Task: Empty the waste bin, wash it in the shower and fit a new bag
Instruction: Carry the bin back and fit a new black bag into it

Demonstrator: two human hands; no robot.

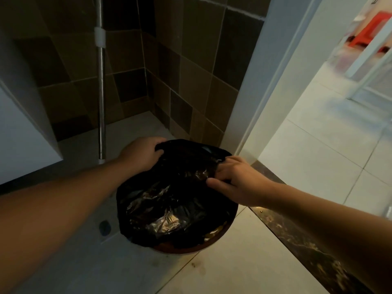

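Observation:
A round brown waste bin [214, 242] stands on the tiled floor, almost wholly covered by a crumpled black plastic bag [169, 204]. My left hand [141, 152] grips the bag's far left edge, fingers curled round a bunched fold. My right hand [235, 177] pinches the bag's right edge, with the thumb stretched over the plastic. Only a strip of the bin's rim shows at the lower right.
A metal pole [101, 98] stands against the brown tiled wall [191, 81] behind the bin. A white cabinet [21, 132] is at the left. A dark marble threshold [301, 238] runs along the doorway to a bright white floor [314, 132]. A floor drain [104, 227] lies left of the bin.

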